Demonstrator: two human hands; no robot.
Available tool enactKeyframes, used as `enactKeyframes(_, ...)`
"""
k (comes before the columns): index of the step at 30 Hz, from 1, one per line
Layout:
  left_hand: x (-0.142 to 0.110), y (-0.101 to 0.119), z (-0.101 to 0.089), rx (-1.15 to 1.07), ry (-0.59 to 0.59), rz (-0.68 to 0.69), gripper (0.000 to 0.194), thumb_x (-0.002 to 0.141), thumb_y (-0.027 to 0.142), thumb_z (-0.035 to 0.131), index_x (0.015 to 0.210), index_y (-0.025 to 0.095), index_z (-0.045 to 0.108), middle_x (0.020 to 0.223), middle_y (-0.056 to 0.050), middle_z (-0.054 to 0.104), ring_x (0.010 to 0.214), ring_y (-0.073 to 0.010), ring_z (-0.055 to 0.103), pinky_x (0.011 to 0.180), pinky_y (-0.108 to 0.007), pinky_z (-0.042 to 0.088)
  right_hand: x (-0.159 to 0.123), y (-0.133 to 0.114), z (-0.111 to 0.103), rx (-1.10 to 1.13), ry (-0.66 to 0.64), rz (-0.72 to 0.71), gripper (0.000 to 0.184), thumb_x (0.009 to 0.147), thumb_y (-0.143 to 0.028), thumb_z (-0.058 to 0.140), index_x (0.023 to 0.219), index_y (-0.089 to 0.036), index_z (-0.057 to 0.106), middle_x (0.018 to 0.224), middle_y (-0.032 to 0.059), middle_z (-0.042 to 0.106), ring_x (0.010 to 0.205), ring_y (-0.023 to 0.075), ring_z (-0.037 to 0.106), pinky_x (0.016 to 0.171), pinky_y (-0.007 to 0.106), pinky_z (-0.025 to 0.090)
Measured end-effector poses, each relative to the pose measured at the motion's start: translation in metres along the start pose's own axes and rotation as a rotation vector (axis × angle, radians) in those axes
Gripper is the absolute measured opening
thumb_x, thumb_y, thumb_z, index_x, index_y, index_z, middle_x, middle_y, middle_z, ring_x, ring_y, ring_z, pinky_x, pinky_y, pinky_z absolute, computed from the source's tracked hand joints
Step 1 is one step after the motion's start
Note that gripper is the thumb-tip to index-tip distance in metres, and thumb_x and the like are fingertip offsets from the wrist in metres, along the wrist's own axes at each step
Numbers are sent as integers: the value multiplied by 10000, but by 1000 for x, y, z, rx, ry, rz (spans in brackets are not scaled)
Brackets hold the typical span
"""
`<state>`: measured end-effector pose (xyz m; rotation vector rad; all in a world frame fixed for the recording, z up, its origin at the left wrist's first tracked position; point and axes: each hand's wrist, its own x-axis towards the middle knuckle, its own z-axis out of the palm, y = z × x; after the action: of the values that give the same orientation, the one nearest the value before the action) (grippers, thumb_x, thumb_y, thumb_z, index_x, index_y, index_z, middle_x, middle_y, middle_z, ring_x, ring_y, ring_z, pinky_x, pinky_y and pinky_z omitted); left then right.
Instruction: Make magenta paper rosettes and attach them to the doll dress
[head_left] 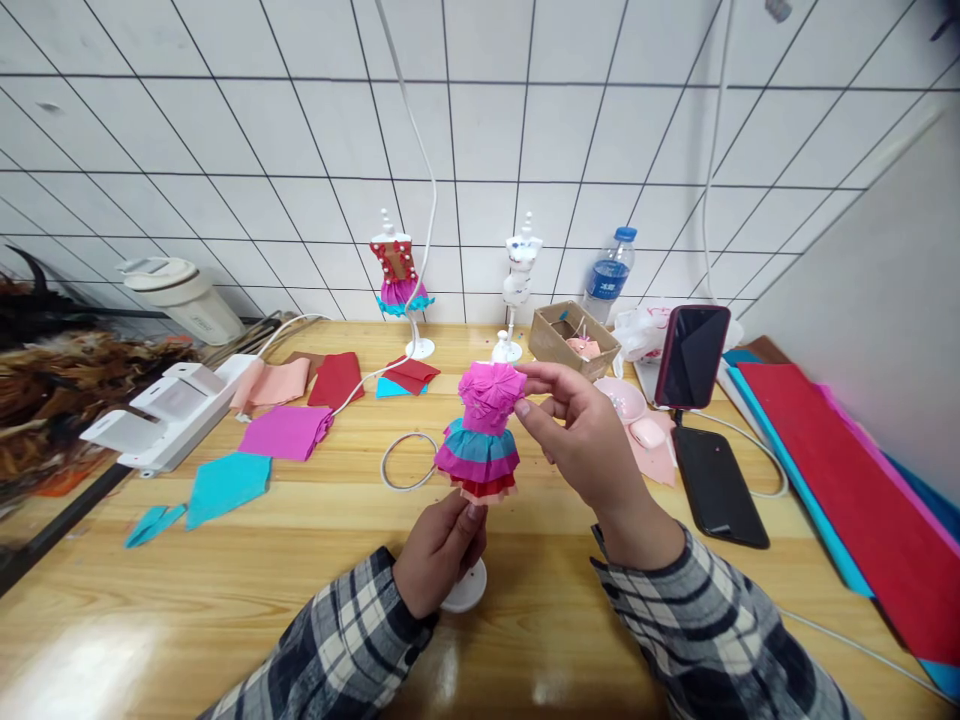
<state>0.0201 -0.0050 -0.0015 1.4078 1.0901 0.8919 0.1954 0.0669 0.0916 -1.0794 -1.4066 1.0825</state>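
In the middle, a miniature dress form wears a crepe paper dress (487, 420) with a magenta pleated top and a tiered skirt of blue, magenta, red and peach. My left hand (444, 552) is closed around the form's stand just below the skirt, and the round white base (465, 588) shows beneath it. At the dress's upper right side is my right hand (577, 425), its thumb and index finger gripping the edge of the magenta bodice. The form's body is hidden under the paper.
Behind stand a dressed miniature form (397, 275) and a white bare-looking one (519, 270), beside a cardboard box (571, 340) and water bottle (609, 275). Crepe paper pieces (285, 432) lie left, with a white power strip (172, 405). Phones (720, 485) and paper sheets (847, 470) lie right.
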Motion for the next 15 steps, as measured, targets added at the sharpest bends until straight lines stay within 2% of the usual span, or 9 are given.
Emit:
enactKeyframes(5, 0, -2, -2, -1, -53, -19, 459, 939, 555, 359, 681, 186, 447, 461, 56, 430, 362, -60, 304, 392, -208, 229, 2, 2, -1, 59, -83, 54, 421, 802, -321, 612, 1205, -197, 613, 1015, 47, 663, 496, 42, 453, 398, 184, 372)
enactKeyframes(9, 1, 0, -4, 30, -76, -6, 492, 927, 569, 375, 628, 184, 434, 448, 51, 417, 362, -58, 311, 389, -207, 216, 1, 3, -1, 114, -121, 107, 430, 797, -308, 602, 1209, -185, 621, 860, 19, 655, 459, 35, 403, 361, 168, 317)
enactKeyframes(12, 1, 0, -2, -10, -82, -25, 495, 915, 583, 391, 626, 183, 434, 439, 56, 407, 357, -55, 303, 379, -200, 207, 2, 5, -2, 104, -118, 122, 403, 806, -313, 604, 1195, -211, 619, 797, -7, 640, 420, 28, 373, 344, 164, 310)
enactKeyframes(15, 1, -1, 1, -81, -32, -81, 491, 898, 606, 401, 646, 185, 429, 441, 61, 413, 351, -54, 296, 364, -195, 204, 3, 6, -2, 20, -55, 90, 380, 795, -338, 636, 1155, -217, 626, 863, 3, 658, 416, 23, 397, 338, 162, 339)
